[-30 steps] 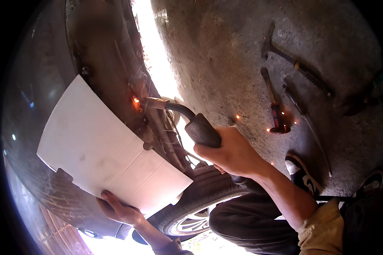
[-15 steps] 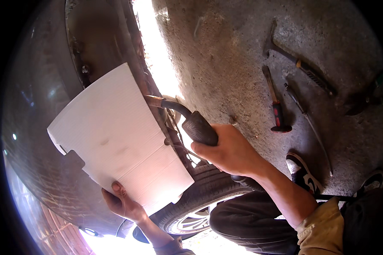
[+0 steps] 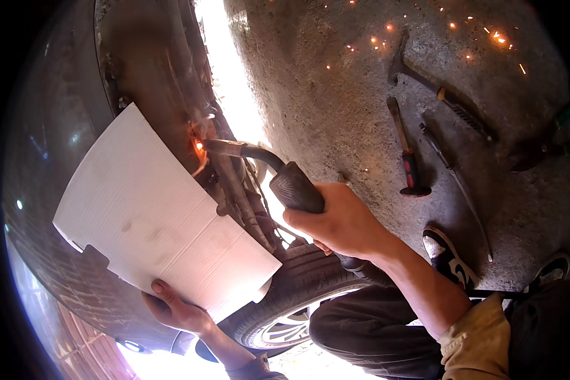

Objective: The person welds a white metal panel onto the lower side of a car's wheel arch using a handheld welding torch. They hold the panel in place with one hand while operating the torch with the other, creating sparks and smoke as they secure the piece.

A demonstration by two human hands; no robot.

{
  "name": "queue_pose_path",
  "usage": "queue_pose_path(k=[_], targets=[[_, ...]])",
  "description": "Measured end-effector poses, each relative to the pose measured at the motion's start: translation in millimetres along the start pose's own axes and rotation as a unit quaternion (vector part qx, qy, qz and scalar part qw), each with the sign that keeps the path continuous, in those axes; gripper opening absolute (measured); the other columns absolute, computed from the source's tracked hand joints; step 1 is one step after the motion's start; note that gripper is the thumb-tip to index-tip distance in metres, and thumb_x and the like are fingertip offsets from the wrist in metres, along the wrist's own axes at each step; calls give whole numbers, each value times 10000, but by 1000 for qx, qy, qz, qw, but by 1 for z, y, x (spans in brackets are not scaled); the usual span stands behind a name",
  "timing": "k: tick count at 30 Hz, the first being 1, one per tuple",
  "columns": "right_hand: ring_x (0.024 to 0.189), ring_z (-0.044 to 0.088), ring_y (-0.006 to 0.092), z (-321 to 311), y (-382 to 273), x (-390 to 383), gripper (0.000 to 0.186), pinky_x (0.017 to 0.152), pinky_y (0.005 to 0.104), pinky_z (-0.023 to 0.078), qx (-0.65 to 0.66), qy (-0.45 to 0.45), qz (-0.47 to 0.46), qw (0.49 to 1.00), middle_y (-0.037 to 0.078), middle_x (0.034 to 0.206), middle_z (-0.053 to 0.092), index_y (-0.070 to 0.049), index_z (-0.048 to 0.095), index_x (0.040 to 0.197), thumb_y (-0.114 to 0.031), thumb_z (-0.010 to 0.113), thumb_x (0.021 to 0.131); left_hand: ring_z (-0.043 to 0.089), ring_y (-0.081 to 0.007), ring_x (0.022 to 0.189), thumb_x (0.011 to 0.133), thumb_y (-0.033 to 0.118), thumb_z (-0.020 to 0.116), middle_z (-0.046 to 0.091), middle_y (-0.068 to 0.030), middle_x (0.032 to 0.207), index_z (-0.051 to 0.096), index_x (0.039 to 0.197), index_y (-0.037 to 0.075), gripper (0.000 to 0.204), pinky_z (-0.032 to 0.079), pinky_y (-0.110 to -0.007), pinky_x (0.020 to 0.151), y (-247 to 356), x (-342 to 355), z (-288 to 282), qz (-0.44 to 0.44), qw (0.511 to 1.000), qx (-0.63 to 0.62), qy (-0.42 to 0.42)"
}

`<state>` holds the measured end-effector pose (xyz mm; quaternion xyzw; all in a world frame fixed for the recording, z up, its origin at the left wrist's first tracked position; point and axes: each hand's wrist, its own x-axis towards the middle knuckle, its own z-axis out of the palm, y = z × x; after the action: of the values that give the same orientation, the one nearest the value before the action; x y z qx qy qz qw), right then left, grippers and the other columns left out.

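Head view: two bare hands, one tool and one sheet between them.
Right hand point(image 3: 345, 218): clamped around one black, ribbed-grip welding torch point(image 3: 297, 190) with a bent neck.
Torch tip: at one orange glow point(image 3: 200, 145) on a brown metal car part point(image 3: 142, 69).
Left hand point(image 3: 180, 315): clamped on the lower edge of one white, ribbed cardboard sheet point(image 3: 158, 209), thumb on its face; other fingers partly hidden.
In the way: the sheet covers part of the car.
Floor tools: three; one black-and-yellow-handled hammer point(image 3: 440, 94), one red-and-black-handled chisel-like tool point(image 3: 410, 171), one thin metal rod point(image 3: 470, 202).
Wheel: one black tyre point(image 3: 297, 285) near the sheet.
Shoes: two, dark-and-white point(image 3: 449, 259).
Sparks: many, orange point(image 3: 499, 38), near the hammer.
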<state>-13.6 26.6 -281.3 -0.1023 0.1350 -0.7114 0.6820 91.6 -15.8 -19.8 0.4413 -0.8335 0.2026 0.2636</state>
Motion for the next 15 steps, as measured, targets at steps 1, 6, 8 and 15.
queue_pose_path(k=[1,6,8,15], targets=[[406,458,73,0,0,1,246,389,264,363,-2,-3,-9,1000,-12,502,477,-31,552,753,-225,630,883,636,-233,840,940,561,507,569,-222,1019,454,1226,-120,740,530,-328,640,-1,0,0,3,1000,-3,0],[407,453,69,2,4,3,248,385,266,357,-12,-9,-17,1000,-18,501,468,-36,545,745,-221,619,891,626,-224,846,952,517,527,577,-203,1017,476,1205,-113,680,520,-323,671,5,-3,7,11,1000,-23,0],[409,452,68,2,4,2,247,385,265,357,-15,-8,-18,1000,-19,502,466,-36,545,745,-219,617,893,606,-216,871,969,470,537,575,-193,1002,492,1174,-120,626,499,-325,721,4,-4,7,12,999,-32,-17],[496,514,152,1,-3,0,296,499,350,392,-38,13,-13,999,66,550,523,18,590,747,-258,631,848,612,-194,822,950,542,528,606,-151,941,534,1143,-90,661,492,-311,669,5,-6,8,39,997,44,-58]])
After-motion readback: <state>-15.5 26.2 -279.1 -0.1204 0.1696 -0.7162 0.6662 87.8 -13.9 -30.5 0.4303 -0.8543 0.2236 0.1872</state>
